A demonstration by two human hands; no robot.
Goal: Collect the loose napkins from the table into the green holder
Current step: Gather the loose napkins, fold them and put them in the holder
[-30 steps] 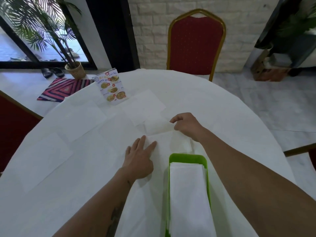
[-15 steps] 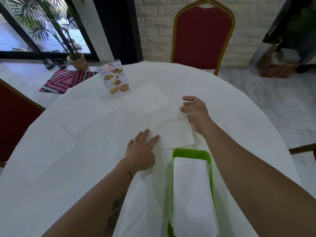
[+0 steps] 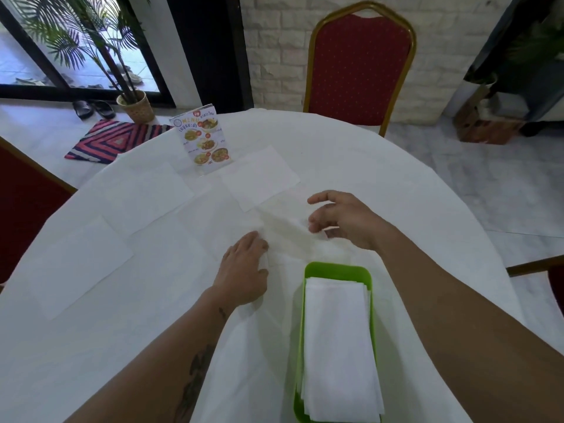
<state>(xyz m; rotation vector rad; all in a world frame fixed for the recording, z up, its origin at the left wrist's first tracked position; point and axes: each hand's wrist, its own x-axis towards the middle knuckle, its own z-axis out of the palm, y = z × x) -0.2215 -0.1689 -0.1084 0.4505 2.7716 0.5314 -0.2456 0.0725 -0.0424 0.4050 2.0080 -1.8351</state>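
A green holder (image 3: 337,267) stands near me on the white table, with a stack of folded white napkins (image 3: 338,346) inside. Just beyond its far end a loose napkin (image 3: 283,232) is bunched and partly lifted between my hands. My left hand (image 3: 244,267) pinches its left edge against the table. My right hand (image 3: 345,221) grips its right end, fingers curled, a little above the table. Three more loose napkins lie flat: one in the middle (image 3: 259,177), one further left (image 3: 149,193) and one at the near left (image 3: 79,264).
A standing menu card (image 3: 203,138) is at the table's far left side. A red chair (image 3: 360,65) with a gold frame faces the far edge and another red chair (image 3: 24,203) is at the left. A potted palm (image 3: 135,105) and a striped mat (image 3: 113,141) are on the floor.
My right hand has come back toward the holder and closed on the napkin. My left hand changed from flat fingers to a pinch, and the napkin has bunched up off the table.
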